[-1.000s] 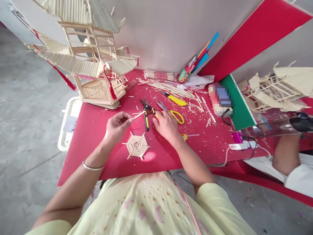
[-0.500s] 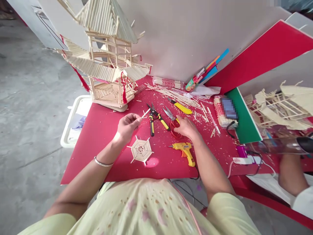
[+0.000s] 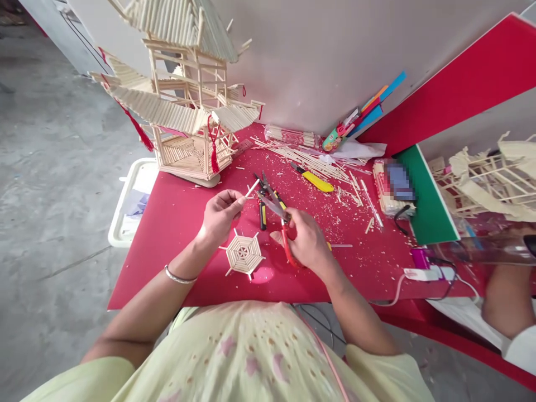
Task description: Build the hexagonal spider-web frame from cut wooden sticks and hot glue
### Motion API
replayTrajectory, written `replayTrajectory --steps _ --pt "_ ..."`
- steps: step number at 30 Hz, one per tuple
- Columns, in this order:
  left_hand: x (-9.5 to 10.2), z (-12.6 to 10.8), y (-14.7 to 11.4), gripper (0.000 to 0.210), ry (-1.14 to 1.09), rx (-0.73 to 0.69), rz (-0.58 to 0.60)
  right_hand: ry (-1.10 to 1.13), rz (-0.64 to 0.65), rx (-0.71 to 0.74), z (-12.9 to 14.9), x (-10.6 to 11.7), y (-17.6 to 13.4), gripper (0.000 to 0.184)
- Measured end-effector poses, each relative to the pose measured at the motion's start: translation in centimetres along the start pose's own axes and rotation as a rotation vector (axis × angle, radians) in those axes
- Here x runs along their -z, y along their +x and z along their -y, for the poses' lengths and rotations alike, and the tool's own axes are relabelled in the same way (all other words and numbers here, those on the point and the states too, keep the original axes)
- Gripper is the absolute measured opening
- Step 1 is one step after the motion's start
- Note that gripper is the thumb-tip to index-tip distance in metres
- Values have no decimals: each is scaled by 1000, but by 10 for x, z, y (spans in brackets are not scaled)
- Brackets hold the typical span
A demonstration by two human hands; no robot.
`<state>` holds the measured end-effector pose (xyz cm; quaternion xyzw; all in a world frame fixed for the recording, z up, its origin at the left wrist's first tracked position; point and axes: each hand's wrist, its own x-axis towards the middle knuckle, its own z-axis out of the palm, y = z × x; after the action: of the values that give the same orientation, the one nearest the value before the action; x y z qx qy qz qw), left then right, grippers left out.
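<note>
Between thumb and fingers, my left hand (image 3: 224,215) pinches a short wooden stick (image 3: 252,188) that points up and to the right. My right hand (image 3: 307,237) grips the red handles of a pair of scissors (image 3: 276,207), whose parted blades aim toward the stick, close to its tip. Partly behind the scissors lie black-and-yellow pliers (image 3: 263,215). A web-shaped hexagon of sticks (image 3: 243,254) rests flat on the table below my left hand. The glue gun is almost wholly covered by my right hand and forearm.
A stick-built pagoda (image 3: 188,123) stands at the back left. Loose sticks (image 3: 305,161), a yellow utility knife (image 3: 314,180) and a pen holder (image 3: 333,139) are farther back. Right of the green board (image 3: 433,201), another person's forearm (image 3: 506,298) shows. Crumbs litter the red table (image 3: 167,223).
My right hand has lifted the scissors off the table and brought them left, blades opened, toward the stick. My left hand still pinches the stick, and the view has shifted slightly.
</note>
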<state>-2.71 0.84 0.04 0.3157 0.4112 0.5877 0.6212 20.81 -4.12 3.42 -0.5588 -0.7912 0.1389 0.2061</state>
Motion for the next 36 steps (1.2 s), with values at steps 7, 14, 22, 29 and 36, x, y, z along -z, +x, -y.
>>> replayTrajectory --steps 7,14,22,29,36 --pt "-2 4 -4 35 29 -41 20 -49 65 35 25 -14 13 52" --pt "-2 8 -6 39 50 -53 21 -34 74 43 30 -18 15 51" --pt "-2 9 -7 45 109 -104 7 -36 96 35 30 -19 16 51" --pt "4 10 -9 31 289 -132 83 -72 75 45 18 -29 13 58" --pt "6 15 -8 23 352 -170 99 3 106 44 18 -19 13 55"
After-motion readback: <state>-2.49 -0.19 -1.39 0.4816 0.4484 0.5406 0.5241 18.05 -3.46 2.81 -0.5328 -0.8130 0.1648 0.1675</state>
